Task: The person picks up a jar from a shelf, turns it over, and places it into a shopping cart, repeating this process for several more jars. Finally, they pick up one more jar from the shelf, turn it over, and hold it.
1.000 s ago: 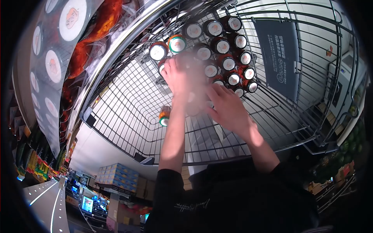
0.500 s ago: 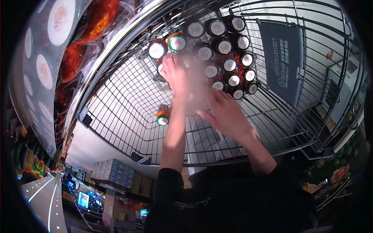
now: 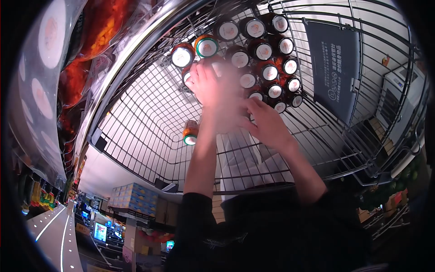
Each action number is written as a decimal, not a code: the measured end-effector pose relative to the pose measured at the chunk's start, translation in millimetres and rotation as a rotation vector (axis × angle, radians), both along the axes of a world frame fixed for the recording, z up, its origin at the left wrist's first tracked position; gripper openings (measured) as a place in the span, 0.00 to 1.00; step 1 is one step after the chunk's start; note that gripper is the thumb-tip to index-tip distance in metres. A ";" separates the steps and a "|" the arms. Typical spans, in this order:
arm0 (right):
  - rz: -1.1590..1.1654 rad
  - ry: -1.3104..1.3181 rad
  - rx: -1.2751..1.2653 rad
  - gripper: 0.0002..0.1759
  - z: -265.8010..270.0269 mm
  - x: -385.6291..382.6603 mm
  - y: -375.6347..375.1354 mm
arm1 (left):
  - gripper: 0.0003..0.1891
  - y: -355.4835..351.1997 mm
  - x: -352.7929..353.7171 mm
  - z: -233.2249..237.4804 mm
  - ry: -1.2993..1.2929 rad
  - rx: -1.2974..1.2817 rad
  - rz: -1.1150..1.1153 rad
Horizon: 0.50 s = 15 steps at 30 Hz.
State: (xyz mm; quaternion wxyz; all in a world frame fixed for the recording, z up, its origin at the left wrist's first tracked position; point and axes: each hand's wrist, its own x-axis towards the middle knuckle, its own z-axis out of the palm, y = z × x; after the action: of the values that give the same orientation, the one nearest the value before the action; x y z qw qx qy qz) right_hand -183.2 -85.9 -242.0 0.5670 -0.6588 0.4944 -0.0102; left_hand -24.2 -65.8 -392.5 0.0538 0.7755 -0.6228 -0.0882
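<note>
Several dark jars (image 3: 262,51) with white round lid labels stand packed together in a wire shopping cart (image 3: 149,149). My left hand (image 3: 205,86) is over the near-left side of this group, its fingers curled around what looks like a jar. A hazy smear covers the middle of the view and hides most of that jar. Beside the fingers are a white-lidded jar (image 3: 182,57) and a green-rimmed jar (image 3: 206,46). My right hand (image 3: 269,122) is by the lower jars, thumb and fingers apart; its fingertips are partly blurred.
A lone green-rimmed jar (image 3: 190,133) sits apart on the cart's wire floor. A dark printed panel (image 3: 333,68) hangs on the cart's right side. Packaged red food (image 3: 77,77) lines the left edge. Blue patterned boxes (image 3: 133,201) are stacked beyond the cart.
My right hand has shifted slightly right and up, nearer the lower jars. My left hand stays at nearly the same place. The view has tilted a little.
</note>
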 end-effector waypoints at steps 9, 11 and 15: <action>-0.249 -0.129 0.117 0.17 -125.5 -1.6 -5.6 | 0.38 -1.4 -4.4 0.3 0.035 -0.049 0.028; -0.162 -0.084 0.035 0.21 -134.5 1.7 -16.1 | 0.38 0.6 -3.0 -4.1 0.005 -0.028 0.024; 0.056 -0.025 0.005 0.16 -129.4 2.5 -35.0 | 0.38 2.2 -3.8 -8.1 0.031 -0.026 0.032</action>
State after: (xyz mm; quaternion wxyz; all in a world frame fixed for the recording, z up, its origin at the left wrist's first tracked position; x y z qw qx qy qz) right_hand -180.6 -120.9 -371.4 0.5747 -0.6708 0.4688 -0.0016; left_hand -28.0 -63.7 -400.6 0.0752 0.7830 -0.6106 -0.0913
